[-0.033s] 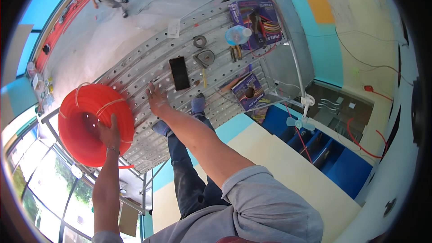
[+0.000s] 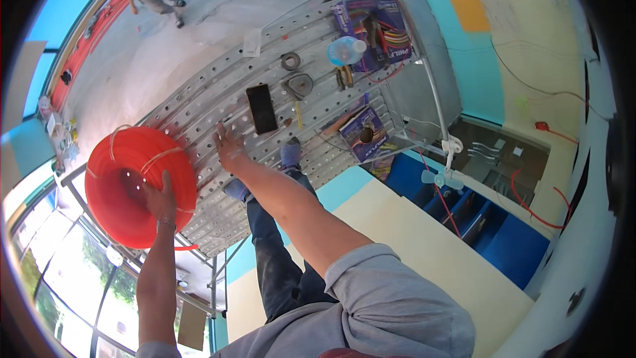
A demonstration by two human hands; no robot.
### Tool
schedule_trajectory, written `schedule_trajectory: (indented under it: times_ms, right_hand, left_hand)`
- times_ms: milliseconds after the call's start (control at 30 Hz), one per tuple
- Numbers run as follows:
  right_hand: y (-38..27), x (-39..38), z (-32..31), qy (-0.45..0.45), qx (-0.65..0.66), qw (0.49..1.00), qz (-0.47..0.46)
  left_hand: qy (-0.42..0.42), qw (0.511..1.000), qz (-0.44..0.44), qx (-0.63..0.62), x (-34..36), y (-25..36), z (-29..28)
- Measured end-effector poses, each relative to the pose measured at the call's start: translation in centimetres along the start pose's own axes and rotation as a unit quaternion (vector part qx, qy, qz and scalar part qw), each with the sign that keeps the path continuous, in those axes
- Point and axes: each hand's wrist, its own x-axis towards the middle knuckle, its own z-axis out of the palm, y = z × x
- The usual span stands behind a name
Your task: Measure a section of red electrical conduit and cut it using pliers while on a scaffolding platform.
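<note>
Fingers point(image 2: 224, 135) apart, the right hand point(image 2: 232, 152) extends forward, the left hand point(image 2: 161, 200) on a red coil point(image 2: 109, 185), grip unclear

I see one view: left head-worn fisheye, aimed down, hands point(image 2: 161, 200) point(image 2: 229, 151) and perforated platform point(image 2: 215, 93) fairly near.

Over there, big pale capital letters stand on the large purple cardboard box holding coloured wires point(image 2: 342, 20), with finer print that I can't read from here. Similar bold pale lettering runs along the smaller purple cardboard box with a dark round spot point(image 2: 379, 127). Any print on the blue-tinted clear plastic bottle point(image 2: 341, 52) is too blurred to tell.
</note>
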Motion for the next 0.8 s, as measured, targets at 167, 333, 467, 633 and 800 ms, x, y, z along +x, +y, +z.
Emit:
schedule_trajectory:
  times_ms: [167,333,467,633,800]
  right_hand:
    - [-0.5,0.2,-0.1,-0.012,0.042,0.999,-0.012]
    - [-0.4,0.3,0.0,0.002,0.079,0.997,-0.005]
    - [2.0,-1.1,0.1,0.031,0.100,0.994,-0.032]
    - [3.2,-7.4,1.1,-0.012,0.356,0.929,-0.102]
    - [13.5,-15.4,9.8,0.151,0.466,0.871,0.044]
  left_hand:
    - [0.022,0.999,-0.011,0.033,0.3,-1.1,0.5]
    - [0.026,0.999,-0.004,0.033,0.7,-1.6,0.9]
    - [-0.003,1.000,-0.013,0.028,0.2,0.9,1.1]
    - [0.018,0.999,-0.018,0.043,1.0,-2.8,-0.3]
    - [-0.005,1.000,-0.007,0.021,1.5,-1.2,1.1]
